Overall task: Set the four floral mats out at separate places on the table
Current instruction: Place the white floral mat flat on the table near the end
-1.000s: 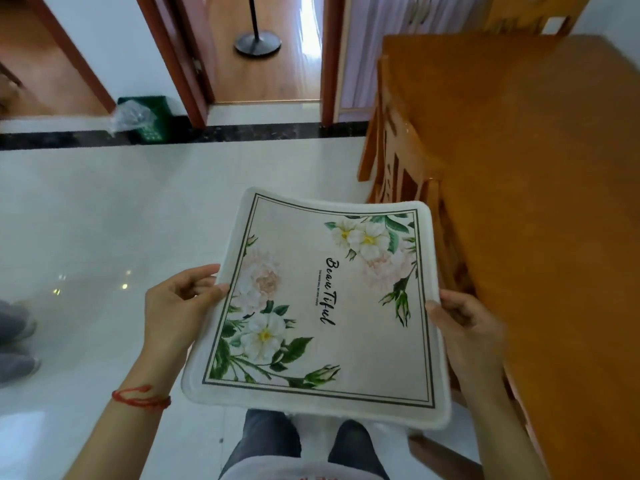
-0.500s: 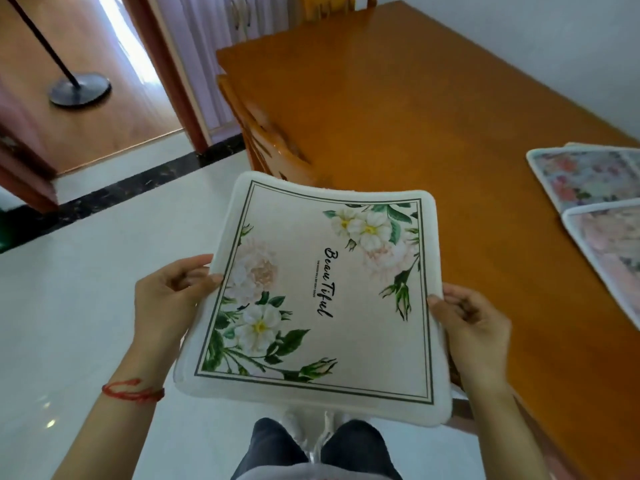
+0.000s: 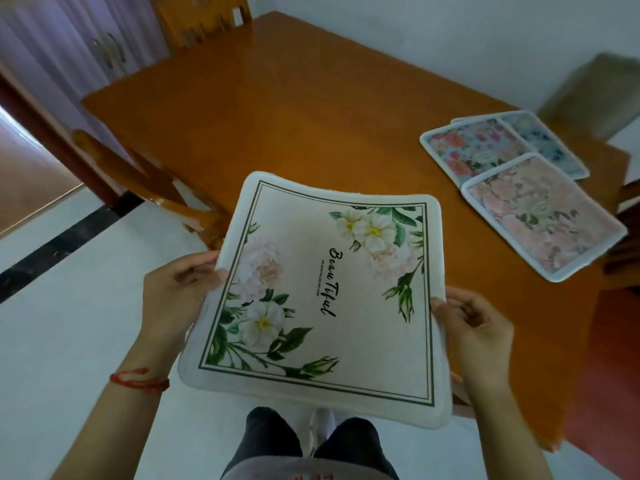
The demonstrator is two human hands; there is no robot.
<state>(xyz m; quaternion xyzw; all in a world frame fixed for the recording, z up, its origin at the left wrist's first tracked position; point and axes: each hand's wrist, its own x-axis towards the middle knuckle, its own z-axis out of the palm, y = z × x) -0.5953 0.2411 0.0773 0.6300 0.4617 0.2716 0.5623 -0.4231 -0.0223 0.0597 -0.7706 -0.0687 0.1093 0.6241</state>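
- Change of view: a second ago the counter (image 3: pixel 294 109) shows only as an edge at your right and no other mats are visible; now it fills the frame ahead and three overlapping mats have come into sight near its right edge. Your hold on the cream mat (image 3: pixel 322 299) is unchanged.
- Meaning for the task: judged from this, you are turned toward the bare wood to lay the first mat; none of the four is yet set at a place of its own.
- Left hand (image 3: pixel 176 292): clamped on the mat's left border, thumb on top.
- Right hand (image 3: pixel 474 327): clamped on the right border, thumb on top, fingers beneath.
- Cream mat: held flat over your knees, off the counter's near edge; a soft, rounded square with a thick pale rim, a dark double line, white blooms and script lettering. Its far edge bows slightly, so it is pliable.
- Pink mat (image 3: pixel 543 216): topmost, overlapping the coral mat (image 3: pixel 467 147) and the blue mat (image 3: pixel 547 143); all white-rimmed.
- Counter: glossy orange wood.
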